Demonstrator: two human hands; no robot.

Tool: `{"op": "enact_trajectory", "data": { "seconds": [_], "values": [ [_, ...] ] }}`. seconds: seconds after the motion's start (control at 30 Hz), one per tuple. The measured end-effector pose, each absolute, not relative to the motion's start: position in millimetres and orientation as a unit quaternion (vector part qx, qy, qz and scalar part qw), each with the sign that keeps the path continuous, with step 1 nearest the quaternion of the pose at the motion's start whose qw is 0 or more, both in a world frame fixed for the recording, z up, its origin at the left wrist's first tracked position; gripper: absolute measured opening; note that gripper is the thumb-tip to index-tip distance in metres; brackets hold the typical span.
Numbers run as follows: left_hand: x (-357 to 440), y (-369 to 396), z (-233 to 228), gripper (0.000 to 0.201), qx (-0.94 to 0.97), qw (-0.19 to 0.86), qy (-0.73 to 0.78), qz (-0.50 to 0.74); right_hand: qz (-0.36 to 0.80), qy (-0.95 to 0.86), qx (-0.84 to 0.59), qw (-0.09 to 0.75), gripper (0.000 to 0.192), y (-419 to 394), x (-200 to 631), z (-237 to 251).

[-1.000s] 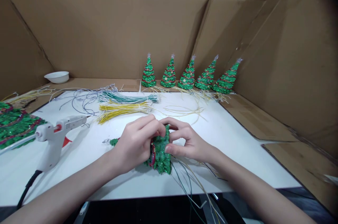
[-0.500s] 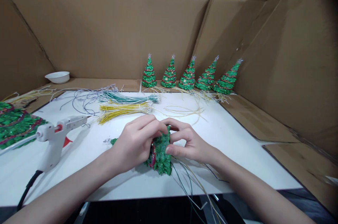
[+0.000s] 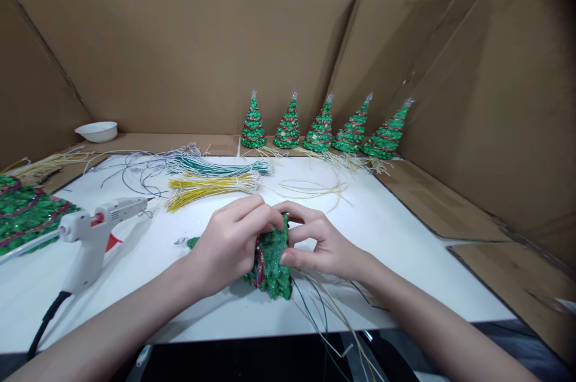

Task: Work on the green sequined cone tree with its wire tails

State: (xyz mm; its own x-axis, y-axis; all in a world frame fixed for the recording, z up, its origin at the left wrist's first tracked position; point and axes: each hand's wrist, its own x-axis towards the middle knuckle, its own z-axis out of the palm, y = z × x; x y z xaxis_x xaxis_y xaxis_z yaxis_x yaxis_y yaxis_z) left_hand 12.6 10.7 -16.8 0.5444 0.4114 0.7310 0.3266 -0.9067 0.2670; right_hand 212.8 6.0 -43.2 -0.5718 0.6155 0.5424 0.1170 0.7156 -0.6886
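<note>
A small green glittery tree point(image 3: 272, 268) with red trim lies on its side on the white board point(image 3: 405, 250), its base toward me. My left hand point(image 3: 229, 244) wraps around its left side and my right hand point(image 3: 321, 244) pinches its right side, fingertips meeting over the top. Thin green and yellow wires point(image 3: 328, 316) trail from the tree's base toward the board's near edge. The tree's tip pokes out left of my left hand.
A white glue gun point(image 3: 94, 232) stands at the left with its black cord. Yellow wire bundles point(image 3: 209, 185) and green wire bundles point(image 3: 216, 166) lie behind my hands. Several finished trees point(image 3: 320, 127) line the cardboard back wall. A white bowl point(image 3: 96, 131) sits far left; green glittery material point(image 3: 24, 211) lies at the left edge.
My hands stay on the tree with only slight finger shifts. Nothing else has moved.
</note>
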Motion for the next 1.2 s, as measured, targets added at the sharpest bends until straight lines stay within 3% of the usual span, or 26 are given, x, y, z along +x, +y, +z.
{"op": "enact_trajectory", "data": {
  "seconds": [0.4, 1.2],
  "values": [
    [6.2, 6.8, -11.0, 0.021, 0.894, 0.120, 0.187, 0.389, 0.300, -0.834, -0.234, 0.399, 0.038, 5.3, 213.8, -42.3],
    [7.2, 8.3, -15.7, 0.028, 0.895, 0.123, 0.197, 0.382, 0.310, -0.832, -0.240, 0.393, 0.038, 5.5, 214.4, -43.7]
  ]
}}
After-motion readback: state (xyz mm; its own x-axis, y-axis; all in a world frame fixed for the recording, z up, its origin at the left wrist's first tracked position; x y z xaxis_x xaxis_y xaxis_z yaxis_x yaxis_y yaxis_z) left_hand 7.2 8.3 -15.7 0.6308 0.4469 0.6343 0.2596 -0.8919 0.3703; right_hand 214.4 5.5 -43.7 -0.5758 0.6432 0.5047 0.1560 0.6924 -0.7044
